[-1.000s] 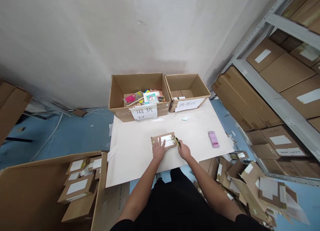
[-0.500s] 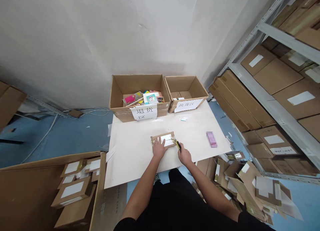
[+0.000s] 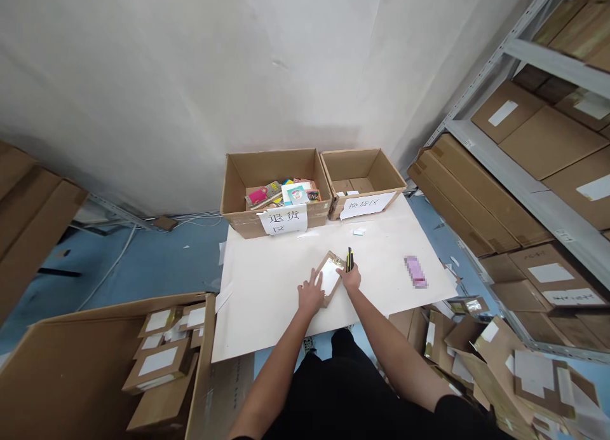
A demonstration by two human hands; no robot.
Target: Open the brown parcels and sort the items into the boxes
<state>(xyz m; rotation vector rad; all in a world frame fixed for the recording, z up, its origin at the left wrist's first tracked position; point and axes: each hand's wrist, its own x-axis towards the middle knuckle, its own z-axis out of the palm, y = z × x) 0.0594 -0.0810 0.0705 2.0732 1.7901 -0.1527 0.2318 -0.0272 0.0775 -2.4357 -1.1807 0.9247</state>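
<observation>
A small flat cardboard parcel (image 3: 328,288) with a white label and shiny tape at its ends lies slanted on the white table. My left hand (image 3: 311,296) rests against its left edge, fingers spread, the thumb over the label's side. In my right hand (image 3: 351,278) is a yellow-and-black utility knife (image 3: 350,261), pointing up and away from me. The thumb of that hand touches the parcel's right edge. Whether the knife's blade is out is too small to tell.
Behind the parcel stand two open cardboard boxes, a larger one (image 3: 276,225) holding colourful packets and a smaller one (image 3: 336,206). A pixelated pink item (image 3: 416,272) lies at right on the table (image 3: 257,300). A big carton (image 3: 86,364) of parcels is at left; shelves (image 3: 534,201) and flattened cardboard are at right.
The parcel has turned from lying crosswise to pointing away from me. My left hand has slid off its top to its left edge. The knife has swung upright, away from the parcel's taped end.
</observation>
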